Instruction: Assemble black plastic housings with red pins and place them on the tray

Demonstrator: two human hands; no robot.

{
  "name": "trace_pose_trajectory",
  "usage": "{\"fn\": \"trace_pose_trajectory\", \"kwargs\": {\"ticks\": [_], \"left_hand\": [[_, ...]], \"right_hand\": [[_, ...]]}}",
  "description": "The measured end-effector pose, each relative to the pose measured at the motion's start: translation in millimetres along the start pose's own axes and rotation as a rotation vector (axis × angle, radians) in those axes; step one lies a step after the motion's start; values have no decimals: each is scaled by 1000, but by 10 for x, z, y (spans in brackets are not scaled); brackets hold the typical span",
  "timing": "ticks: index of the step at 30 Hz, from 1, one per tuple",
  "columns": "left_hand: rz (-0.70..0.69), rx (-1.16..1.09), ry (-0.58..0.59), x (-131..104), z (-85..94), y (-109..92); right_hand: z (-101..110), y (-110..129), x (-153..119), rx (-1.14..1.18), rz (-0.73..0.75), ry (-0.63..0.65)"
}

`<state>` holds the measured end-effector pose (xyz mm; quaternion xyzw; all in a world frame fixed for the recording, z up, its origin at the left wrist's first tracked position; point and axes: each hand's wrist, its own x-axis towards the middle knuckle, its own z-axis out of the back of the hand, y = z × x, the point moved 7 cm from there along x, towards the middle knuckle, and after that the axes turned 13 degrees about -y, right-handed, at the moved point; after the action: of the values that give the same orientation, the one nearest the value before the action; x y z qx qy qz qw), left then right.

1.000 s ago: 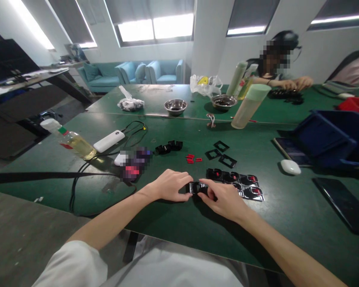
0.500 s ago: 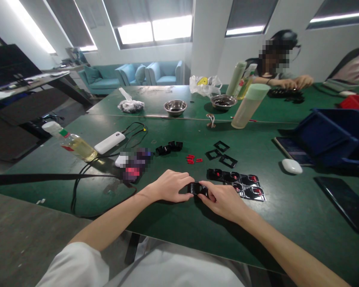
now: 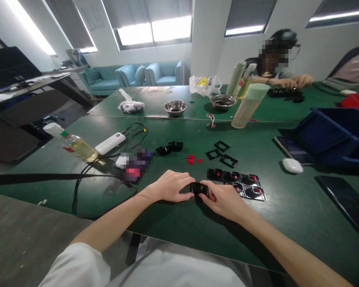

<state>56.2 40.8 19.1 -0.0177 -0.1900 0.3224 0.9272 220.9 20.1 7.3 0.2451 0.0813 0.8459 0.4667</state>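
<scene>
Between my two hands is a small black plastic piece, glossy and roughly square (image 3: 199, 189). My left hand (image 3: 174, 186) pinches its left edge between thumb and fingers. On its right edge, my right hand (image 3: 224, 199) grips with thumb and index finger. Just beyond my right hand lie several black assembled pieces with red parts inside (image 3: 251, 179), in two rows. Small red clips (image 3: 190, 158) are grouped farther up, with flat black square frames (image 3: 228, 160) to their right. Several black blocks (image 3: 164, 150) sit to the left of the clips.
The green table (image 3: 173, 223) also carries a white power bank (image 3: 110, 143) with cables, an oil-like bottle (image 3: 80, 147), a steel bowl (image 3: 175, 108), a tall pale-green-capped bottle (image 3: 248, 107), blue bins (image 3: 323, 135) and a dark phone (image 3: 344, 203). Across it, a person (image 3: 275, 67) handles dark parts.
The black piece has turned slightly in my fingers, and its bright face now looks darker. Both hands stay almost where they were.
</scene>
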Motion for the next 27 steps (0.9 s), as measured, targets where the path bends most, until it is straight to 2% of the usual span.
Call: {"fn": "trace_pose_trajectory", "kwargs": {"ticks": [8,27], "left_hand": [[-13,12,-20,-2,-20,13],[-14,-1,12,25,-19,-2]], "right_hand": [[16,8,7,1,-36,28],[14,34,6,-38,37,-11]]}}
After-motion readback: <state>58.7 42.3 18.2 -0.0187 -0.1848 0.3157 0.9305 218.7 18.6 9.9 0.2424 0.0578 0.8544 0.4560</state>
